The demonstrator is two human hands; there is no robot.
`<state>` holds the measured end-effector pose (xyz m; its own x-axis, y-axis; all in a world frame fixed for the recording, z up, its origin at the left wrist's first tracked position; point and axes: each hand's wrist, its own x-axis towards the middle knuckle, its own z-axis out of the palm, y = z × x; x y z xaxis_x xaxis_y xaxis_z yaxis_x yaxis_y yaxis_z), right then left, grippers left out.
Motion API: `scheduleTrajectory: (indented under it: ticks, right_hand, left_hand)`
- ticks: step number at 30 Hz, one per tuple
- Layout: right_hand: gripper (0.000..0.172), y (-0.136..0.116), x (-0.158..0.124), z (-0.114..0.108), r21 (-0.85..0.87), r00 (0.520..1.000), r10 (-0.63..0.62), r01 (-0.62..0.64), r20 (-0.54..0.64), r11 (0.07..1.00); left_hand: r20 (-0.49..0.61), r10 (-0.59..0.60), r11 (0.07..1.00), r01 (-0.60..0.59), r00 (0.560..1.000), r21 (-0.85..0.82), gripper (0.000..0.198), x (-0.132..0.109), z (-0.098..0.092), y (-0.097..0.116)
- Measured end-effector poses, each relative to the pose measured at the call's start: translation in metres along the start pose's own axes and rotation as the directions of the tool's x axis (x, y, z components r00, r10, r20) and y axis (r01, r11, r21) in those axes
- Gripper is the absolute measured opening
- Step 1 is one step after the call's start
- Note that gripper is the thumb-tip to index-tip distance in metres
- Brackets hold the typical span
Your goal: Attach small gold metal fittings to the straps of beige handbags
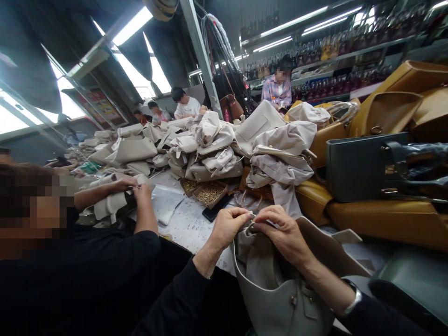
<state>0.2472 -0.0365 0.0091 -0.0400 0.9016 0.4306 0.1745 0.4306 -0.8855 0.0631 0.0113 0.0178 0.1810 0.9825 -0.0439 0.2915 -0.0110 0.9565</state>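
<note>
A light grey handbag [280, 298] stands open at the table edge in front of me, its soft lining showing inside. My left hand [226, 228] pinches a small piece at the bag's far rim between thumb and fingers. Close beside it, my right hand [282, 231] is closed on the same spot, thumb and forefinger pressed together. The fingers largely hide the exact part of the rim between them. On the bag's near side are small metal studs [293, 300] and a tab.
Beyond my hands stand a box of small brass-coloured parts [210, 192] and a dark phone [216, 210]. Pale bags [136, 149] are heaped across the table [192, 228]. Mustard bags [388, 219] and a dark green handbag [357, 168] crowd the right. A co-worker [87, 275] works close on the left.
</note>
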Motion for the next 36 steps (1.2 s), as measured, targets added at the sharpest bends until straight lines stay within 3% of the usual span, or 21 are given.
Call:
scheduleTrajectory:
  ticks: [3,7,11,16,19,23,36]
  right_hand:
    - [0.004,-0.005,-0.001,0.008,0.109,0.991,0.098,-0.108,0.091,0.988]
    - [0.014,-0.012,-0.006,0.012,0.18,0.928,0.23,-0.29,0.294,0.94]
    - [0.01,-0.012,-0.012,0.008,-0.108,0.957,0.122,-0.097,0.263,0.989]
    - [0.012,-0.001,-0.019,0.002,-0.31,0.982,-0.035,0.093,0.188,0.946]
    - [0.011,0.006,-0.022,-0.002,-0.423,0.983,-0.165,0.185,0.083,0.887]
    - [0.009,0.013,-0.024,-0.005,-0.518,0.962,-0.268,0.203,-0.054,0.831]
    - [0.016,0.019,-0.024,-0.002,-0.561,0.947,-0.321,0.255,-0.02,0.787]
  left_hand:
    - [-0.039,-0.008,0.999,0.007,0.999,-0.036,0.025,-0.001,0.001,-0.003]
    - [-0.072,-0.024,0.997,0.018,0.997,-0.073,0.025,-0.002,0.001,-0.007]
    - [-0.082,-0.03,0.997,0.024,0.996,-0.077,0.022,-0.003,0.003,-0.006]
    - [-0.091,-0.024,0.996,0.016,0.996,-0.089,0.017,-0.007,0.009,0.002]
    - [-0.097,-0.04,0.994,0.03,0.994,-0.1,0.017,-0.01,0.012,0.006]
    - [-0.102,-0.06,0.99,0.046,0.993,-0.131,0.016,-0.013,0.015,0.008]
    - [-0.089,-0.023,0.999,0.019,0.996,-0.046,0.012,-0.02,0.014,0.019]
